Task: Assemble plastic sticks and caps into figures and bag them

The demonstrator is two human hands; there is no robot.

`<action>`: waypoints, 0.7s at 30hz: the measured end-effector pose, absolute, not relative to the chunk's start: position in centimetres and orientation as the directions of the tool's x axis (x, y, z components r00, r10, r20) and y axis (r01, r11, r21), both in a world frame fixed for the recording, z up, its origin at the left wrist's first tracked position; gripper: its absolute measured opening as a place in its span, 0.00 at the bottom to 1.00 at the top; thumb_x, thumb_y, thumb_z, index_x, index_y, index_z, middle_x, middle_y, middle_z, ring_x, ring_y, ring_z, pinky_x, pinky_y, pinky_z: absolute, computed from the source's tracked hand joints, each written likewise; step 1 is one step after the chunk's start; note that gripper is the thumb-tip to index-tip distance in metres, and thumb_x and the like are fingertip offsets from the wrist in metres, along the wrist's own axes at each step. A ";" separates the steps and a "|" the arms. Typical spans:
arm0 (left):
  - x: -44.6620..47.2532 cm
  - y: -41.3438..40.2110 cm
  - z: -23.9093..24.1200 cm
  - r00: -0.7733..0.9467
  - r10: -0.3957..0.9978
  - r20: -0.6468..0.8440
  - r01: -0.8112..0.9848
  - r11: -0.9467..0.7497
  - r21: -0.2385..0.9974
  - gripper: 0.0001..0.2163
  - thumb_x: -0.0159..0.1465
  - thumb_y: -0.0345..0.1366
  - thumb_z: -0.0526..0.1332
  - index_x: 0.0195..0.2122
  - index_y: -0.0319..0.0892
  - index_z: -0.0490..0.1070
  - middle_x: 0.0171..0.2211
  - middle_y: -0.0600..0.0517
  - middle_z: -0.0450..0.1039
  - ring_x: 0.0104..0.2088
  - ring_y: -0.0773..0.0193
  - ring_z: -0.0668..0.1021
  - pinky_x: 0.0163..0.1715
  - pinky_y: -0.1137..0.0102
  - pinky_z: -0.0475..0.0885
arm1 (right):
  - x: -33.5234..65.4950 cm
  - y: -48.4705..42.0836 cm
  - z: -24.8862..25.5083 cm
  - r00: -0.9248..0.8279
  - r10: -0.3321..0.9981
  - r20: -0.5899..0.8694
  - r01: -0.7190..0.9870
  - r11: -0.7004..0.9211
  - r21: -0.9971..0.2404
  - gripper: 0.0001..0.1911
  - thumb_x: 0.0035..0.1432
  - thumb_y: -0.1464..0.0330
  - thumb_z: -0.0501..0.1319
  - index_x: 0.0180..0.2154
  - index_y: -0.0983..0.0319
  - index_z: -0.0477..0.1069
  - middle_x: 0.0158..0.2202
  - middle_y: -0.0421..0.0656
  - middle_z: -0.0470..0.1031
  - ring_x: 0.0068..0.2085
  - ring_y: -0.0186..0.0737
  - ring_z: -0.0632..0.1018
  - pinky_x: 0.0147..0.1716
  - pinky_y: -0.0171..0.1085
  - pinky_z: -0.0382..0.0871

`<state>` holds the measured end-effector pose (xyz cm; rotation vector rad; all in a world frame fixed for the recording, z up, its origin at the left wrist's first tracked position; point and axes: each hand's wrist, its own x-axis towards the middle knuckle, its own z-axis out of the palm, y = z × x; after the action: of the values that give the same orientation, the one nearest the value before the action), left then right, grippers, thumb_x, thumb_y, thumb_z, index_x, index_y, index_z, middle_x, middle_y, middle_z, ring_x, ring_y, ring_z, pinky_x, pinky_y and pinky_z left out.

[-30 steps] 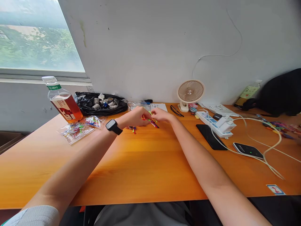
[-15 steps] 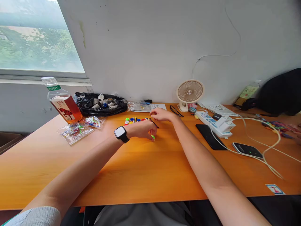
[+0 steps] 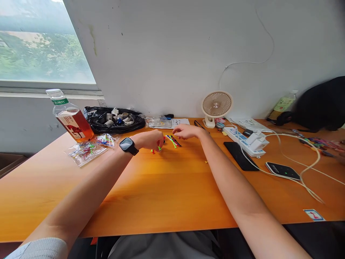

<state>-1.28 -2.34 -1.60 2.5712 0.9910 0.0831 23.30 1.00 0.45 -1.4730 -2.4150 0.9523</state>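
My left hand (image 3: 154, 139), wearing a black watch (image 3: 128, 145) at the wrist, is closed with its fingertips down near the tabletop. A small green plastic piece (image 3: 160, 148) shows at those fingertips. Just beside it lies a small red and yellow piece (image 3: 152, 151). My right hand (image 3: 185, 131) hovers farther right, fingers loosely bent and apart, with nothing visible in them. Below and left of it lie several thin coloured plastic sticks (image 3: 174, 141), side by side. Most of the coloured round pieces are hidden behind my left hand.
On the left stand a tilted-looking tea bottle (image 3: 75, 124) and clear bags of small parts (image 3: 87, 151). A black plastic bag (image 3: 93, 122) lies at the back. To the right are a fan (image 3: 217, 104), a power strip (image 3: 239, 142), a black pouch (image 3: 239, 155), a power bank (image 3: 283, 171) and loose cables.
My left hand has moved left, away from the coloured sticks, which now show. It covers the round pieces seen before. My right hand has hardly moved.
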 end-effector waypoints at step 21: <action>3.9 -7.0 -2.3 0.820 0.524 0.231 0.480 -0.849 0.219 0.15 0.69 0.36 0.63 0.57 0.45 0.77 0.53 0.45 0.80 0.49 0.52 0.82 0.46 0.65 0.75 | 30.0 -1.2 6.2 -0.446 0.884 -0.141 0.694 0.242 -0.679 0.18 0.63 0.65 0.68 0.53 0.62 0.80 0.40 0.48 0.82 0.32 0.39 0.77 0.32 0.36 0.71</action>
<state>3.90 -7.04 -2.26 2.8513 0.7916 0.4279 30.03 -1.20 6.19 -1.4709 -2.2464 1.0067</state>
